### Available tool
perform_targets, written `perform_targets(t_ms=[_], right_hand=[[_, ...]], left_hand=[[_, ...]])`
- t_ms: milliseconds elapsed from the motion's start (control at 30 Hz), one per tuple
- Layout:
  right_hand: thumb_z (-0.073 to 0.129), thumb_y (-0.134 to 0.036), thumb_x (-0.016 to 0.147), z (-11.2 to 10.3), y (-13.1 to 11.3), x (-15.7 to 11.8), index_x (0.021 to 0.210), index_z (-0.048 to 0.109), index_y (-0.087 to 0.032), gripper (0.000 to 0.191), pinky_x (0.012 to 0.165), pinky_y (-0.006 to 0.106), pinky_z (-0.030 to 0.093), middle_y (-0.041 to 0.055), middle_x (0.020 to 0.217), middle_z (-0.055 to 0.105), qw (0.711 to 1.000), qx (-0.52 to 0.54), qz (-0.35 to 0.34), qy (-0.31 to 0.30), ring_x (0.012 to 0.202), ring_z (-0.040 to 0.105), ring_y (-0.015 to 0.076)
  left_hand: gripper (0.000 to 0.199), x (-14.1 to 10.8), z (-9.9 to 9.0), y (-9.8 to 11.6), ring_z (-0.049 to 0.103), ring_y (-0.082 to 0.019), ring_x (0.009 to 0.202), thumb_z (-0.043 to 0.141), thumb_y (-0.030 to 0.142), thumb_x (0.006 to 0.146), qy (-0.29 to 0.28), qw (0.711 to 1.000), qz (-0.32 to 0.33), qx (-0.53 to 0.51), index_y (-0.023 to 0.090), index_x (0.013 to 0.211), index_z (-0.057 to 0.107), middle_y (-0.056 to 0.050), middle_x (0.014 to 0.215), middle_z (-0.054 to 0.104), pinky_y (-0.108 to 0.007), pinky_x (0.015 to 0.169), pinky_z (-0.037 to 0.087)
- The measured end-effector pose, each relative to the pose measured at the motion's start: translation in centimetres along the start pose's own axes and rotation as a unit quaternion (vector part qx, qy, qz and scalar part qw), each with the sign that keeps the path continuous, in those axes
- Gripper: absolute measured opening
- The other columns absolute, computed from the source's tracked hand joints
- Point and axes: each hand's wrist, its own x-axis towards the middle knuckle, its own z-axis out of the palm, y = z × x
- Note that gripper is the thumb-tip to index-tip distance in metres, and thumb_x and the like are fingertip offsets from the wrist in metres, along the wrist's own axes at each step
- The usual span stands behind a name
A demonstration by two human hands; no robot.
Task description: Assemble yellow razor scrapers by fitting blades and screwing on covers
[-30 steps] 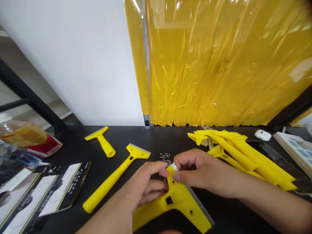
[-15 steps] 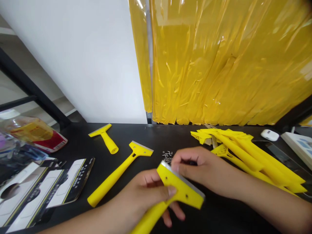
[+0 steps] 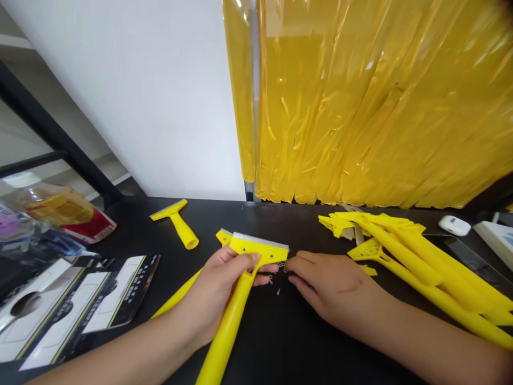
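Note:
My left hand (image 3: 216,283) grips a yellow scraper (image 3: 228,321) just below its head, thumb on the front. A grey metal blade edge runs along the top of that head, and two small holes show in its face. Beside it, my right hand (image 3: 336,283) is palm down over small screws (image 3: 282,263), its fingers curled and bunched at the tips. Whatever lies between those fingertips is too small or hidden to make out. One loose screw (image 3: 278,292) lies nearer to me. Behind my left hand, another long scraper (image 3: 180,294) is partly covered.
A short yellow scraper (image 3: 182,227) lies at the back left. Several yellow scraper handles (image 3: 404,251) are piled on the right. Printed cards (image 3: 116,294) and bottles (image 3: 76,214) occupy the left. A white earphone case (image 3: 454,225) sits at the back right. Yellow film (image 3: 360,107) hangs behind.
The held scraper has moved left and away from me, its head now more level and covering part of the long scraper. My right hand has left its blade edge and lowered to the screws.

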Motion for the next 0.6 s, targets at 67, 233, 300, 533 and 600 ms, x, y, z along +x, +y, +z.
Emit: perform_targets(t_ms=[67, 233, 300, 533, 600], right_hand=[[0.052, -0.019, 0.099, 0.62, 0.2, 0.39, 0.103, 0.069, -0.021, 0.017, 0.067, 0.033, 0.047, 0.0039, 0.091, 0.07, 1.0, -0.019, -0.008, -0.002, 0.079, 0.07, 0.0218], [0.05, -0.015, 0.1, 0.69, 0.65, 0.74, 0.1, 0.068, -0.019, 0.018, 0.065, 0.031, 0.044, 0.0053, 0.092, 0.07, 0.998, -0.061, -0.035, -0.003, 0.078, 0.069, 0.0207], [0.051, -0.018, 0.1, 0.63, 0.72, 0.69, 0.103, 0.066, -0.02, 0.016, 0.064, 0.031, 0.043, 0.0048, 0.093, 0.069, 0.997, -0.068, -0.037, 0.004, 0.078, 0.068, 0.0198], [0.05, -0.019, 0.102, 0.9, 0.93, 0.63, 0.102, 0.064, -0.019, 0.015, 0.063, 0.031, 0.04, 0.0041, 0.092, 0.067, 0.996, -0.082, -0.031, 0.013, 0.077, 0.067, 0.02], [0.049, -0.018, 0.102, 1.03, 0.98, 0.76, 0.101, 0.065, -0.019, 0.016, 0.063, 0.031, 0.041, 0.0044, 0.091, 0.067, 0.996, -0.082, -0.027, 0.013, 0.076, 0.066, 0.0201]], left_hand=[[0.016, -0.2, 0.0, -0.13, 0.079, -0.025, 0.096, 0.075, 0.021, 0.09, -0.011, 1.0, 0.007, -0.003, 0.013, 0.105, 0.074, -0.014, 0.106, 0.081, -0.028, 0.079, 0.064], [0.015, -0.62, 0.15, -0.21, 0.078, -0.022, 0.091, 0.074, 0.023, 0.092, -0.026, 1.0, 0.015, 0.0, 0.014, 0.104, 0.075, -0.011, 0.102, 0.081, -0.028, 0.076, 0.064], [0.012, -0.62, 0.25, -0.23, 0.078, -0.022, 0.089, 0.074, 0.021, 0.091, -0.025, 1.0, 0.014, 0.0, 0.014, 0.101, 0.075, -0.011, 0.1, 0.081, -0.027, 0.075, 0.064], [0.013, -0.62, 0.31, -0.21, 0.077, -0.021, 0.084, 0.073, 0.02, 0.09, -0.02, 1.0, 0.014, 0.003, 0.014, 0.102, 0.073, -0.011, 0.099, 0.081, -0.028, 0.072, 0.063], [0.014, -0.67, 0.27, -0.22, 0.077, -0.02, 0.081, 0.073, 0.02, 0.09, -0.021, 1.0, 0.014, 0.008, 0.013, 0.103, 0.072, -0.011, 0.1, 0.08, -0.028, 0.071, 0.063]])
